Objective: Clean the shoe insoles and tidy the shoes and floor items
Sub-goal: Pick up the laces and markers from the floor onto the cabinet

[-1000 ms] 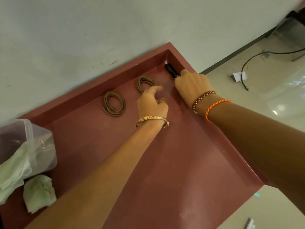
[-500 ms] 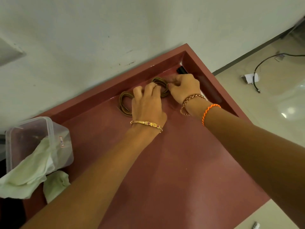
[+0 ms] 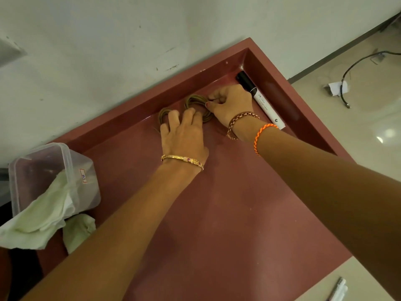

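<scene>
Two coiled brown shoelaces lie near the far rim of a reddish-brown tray [image 3: 284, 92]. My right hand [image 3: 232, 103] pinches the edge of the right coil [image 3: 194, 99] with thumb and fingertips. My left hand [image 3: 183, 135] lies flat over the gap between the coils, its fingers pressing on the right coil and partly hiding the left coil [image 3: 163, 114]. A black-and-white marker [image 3: 260, 101] lies along the tray's right wall, just beyond my right hand.
A clear plastic container [image 3: 43, 168] stands at the tray's left end, a pale green cloth [image 3: 41, 216] hanging from it and another cloth [image 3: 78, 231] beside it. A black cable [image 3: 355, 64] and white paper [image 3: 336, 88] lie on the floor right. A pen [image 3: 338, 290] lies bottom right.
My right hand let go of the marker, which now lies by the tray's right wall, and moved left onto the right coil. My left hand slid forward onto the laces.
</scene>
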